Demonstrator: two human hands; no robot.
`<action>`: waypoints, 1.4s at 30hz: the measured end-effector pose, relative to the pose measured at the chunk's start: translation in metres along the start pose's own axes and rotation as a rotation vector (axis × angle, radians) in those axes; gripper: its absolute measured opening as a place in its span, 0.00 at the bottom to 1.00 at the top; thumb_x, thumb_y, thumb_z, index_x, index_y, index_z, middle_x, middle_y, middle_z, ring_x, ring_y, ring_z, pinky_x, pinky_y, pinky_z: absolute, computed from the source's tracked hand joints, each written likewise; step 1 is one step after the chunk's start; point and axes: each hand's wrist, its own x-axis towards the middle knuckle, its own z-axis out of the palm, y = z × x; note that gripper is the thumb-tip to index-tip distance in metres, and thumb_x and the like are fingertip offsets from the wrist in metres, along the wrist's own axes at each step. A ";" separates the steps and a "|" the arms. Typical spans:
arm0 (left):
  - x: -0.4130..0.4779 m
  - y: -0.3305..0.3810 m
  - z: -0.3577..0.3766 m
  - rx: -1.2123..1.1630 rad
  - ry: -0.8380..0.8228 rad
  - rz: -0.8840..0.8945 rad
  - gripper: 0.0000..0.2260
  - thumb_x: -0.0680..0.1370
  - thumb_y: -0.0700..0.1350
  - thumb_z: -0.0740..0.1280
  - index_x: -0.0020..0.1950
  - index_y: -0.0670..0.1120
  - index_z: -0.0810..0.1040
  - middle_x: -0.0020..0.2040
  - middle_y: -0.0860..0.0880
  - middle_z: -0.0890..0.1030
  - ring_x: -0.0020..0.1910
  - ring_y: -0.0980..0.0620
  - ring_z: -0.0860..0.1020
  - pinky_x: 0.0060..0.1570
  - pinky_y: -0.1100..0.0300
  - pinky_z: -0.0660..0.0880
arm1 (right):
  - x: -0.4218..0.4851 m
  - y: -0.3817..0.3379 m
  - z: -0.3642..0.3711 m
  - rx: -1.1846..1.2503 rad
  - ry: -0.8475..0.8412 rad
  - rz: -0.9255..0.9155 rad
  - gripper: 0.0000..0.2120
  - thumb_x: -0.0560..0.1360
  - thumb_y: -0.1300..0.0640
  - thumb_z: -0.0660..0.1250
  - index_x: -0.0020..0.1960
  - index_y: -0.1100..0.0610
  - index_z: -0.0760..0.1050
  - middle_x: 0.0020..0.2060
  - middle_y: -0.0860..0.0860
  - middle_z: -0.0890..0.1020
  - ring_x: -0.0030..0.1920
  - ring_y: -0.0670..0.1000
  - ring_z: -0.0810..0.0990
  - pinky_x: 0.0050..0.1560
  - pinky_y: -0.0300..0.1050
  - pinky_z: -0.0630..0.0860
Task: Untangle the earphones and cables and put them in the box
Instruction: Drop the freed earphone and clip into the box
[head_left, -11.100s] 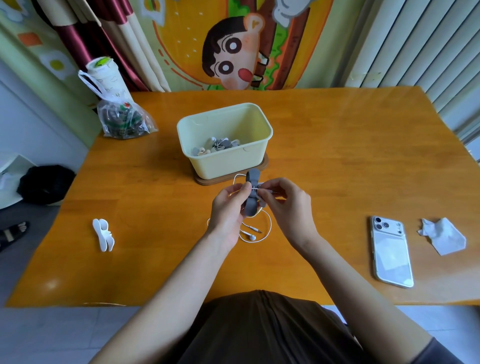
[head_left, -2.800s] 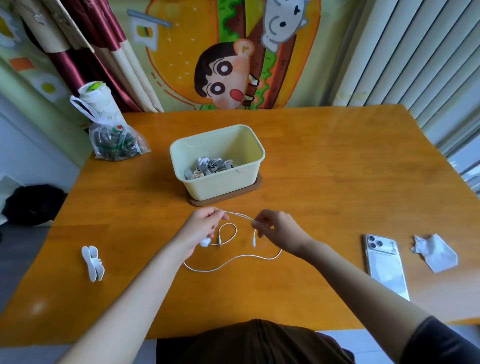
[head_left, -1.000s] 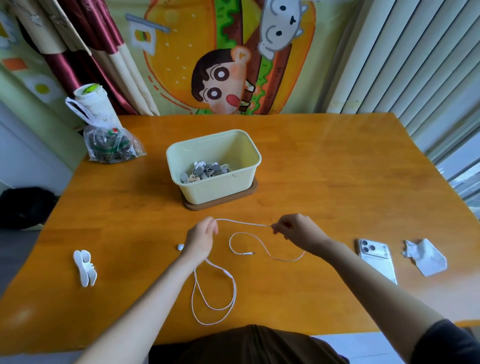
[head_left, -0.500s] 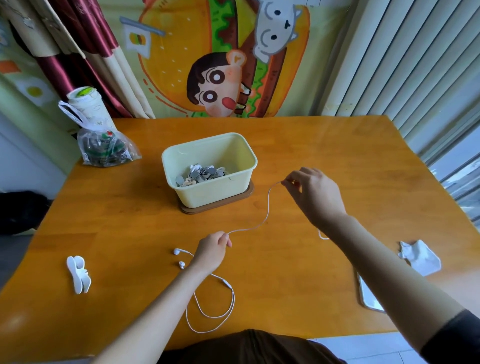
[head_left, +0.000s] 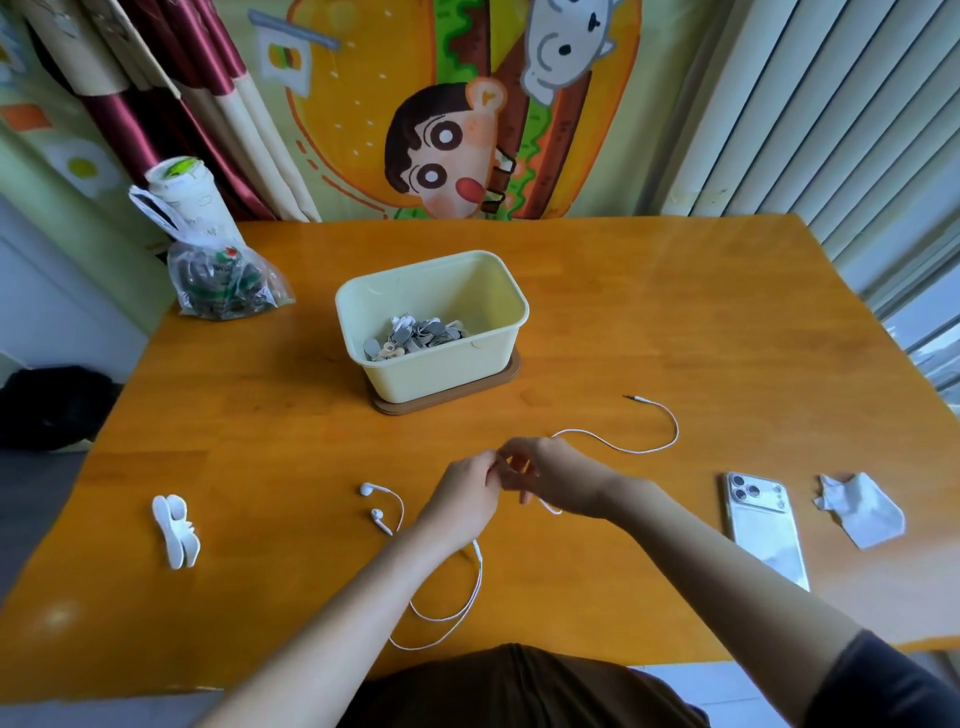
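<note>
Far left on the bench (head_left: 260, 441), a white winder (head_left: 175, 531) lies by itself, touched by neither hand. The earphones (head_left: 368, 488) are spread over the wood and not yet in the box (head_left: 441, 379). Their two buds rest close together left of the hands, and a slack loop of cord (head_left: 470, 597) runs from under the left wrist toward the near edge. To the right the cord trails in one open curve to the plug (head_left: 631, 398), which lies near the box on its right side. No knot shows in the visible runs, though the stretch between the hands is hidden. The untangling looks close to finished. What seems to remain is gathering the cord and setting it in the box, which already holds a heap of small grey and white pieces.

The left hand (head_left: 465, 499) reaches forward, fingers curled, pinching the cord at its fingertips. The right hand (head_left: 556, 478) meets it from the right, touching it, fingers bent around the same cord, with a small bight hanging below.
</note>
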 end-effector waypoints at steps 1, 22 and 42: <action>-0.001 -0.002 -0.002 -0.036 0.012 0.006 0.09 0.82 0.42 0.58 0.43 0.46 0.71 0.36 0.48 0.76 0.30 0.53 0.69 0.27 0.62 0.60 | 0.001 0.003 -0.001 -0.001 0.019 0.007 0.04 0.78 0.60 0.62 0.50 0.56 0.75 0.37 0.47 0.79 0.36 0.49 0.78 0.38 0.37 0.72; -0.012 -0.045 0.003 0.057 -0.035 -0.037 0.11 0.82 0.43 0.57 0.47 0.49 0.78 0.38 0.45 0.79 0.37 0.45 0.75 0.35 0.56 0.66 | 0.008 -0.002 0.025 -0.137 0.033 -0.042 0.23 0.76 0.61 0.65 0.70 0.59 0.65 0.64 0.56 0.72 0.66 0.54 0.69 0.65 0.41 0.63; -0.089 -0.181 -0.073 0.223 0.719 -0.618 0.16 0.77 0.35 0.65 0.64 0.44 0.75 0.68 0.41 0.68 0.67 0.40 0.66 0.65 0.47 0.65 | 0.078 -0.071 0.083 -0.340 -0.283 -0.082 0.08 0.79 0.59 0.60 0.54 0.56 0.77 0.48 0.54 0.82 0.48 0.54 0.80 0.50 0.51 0.78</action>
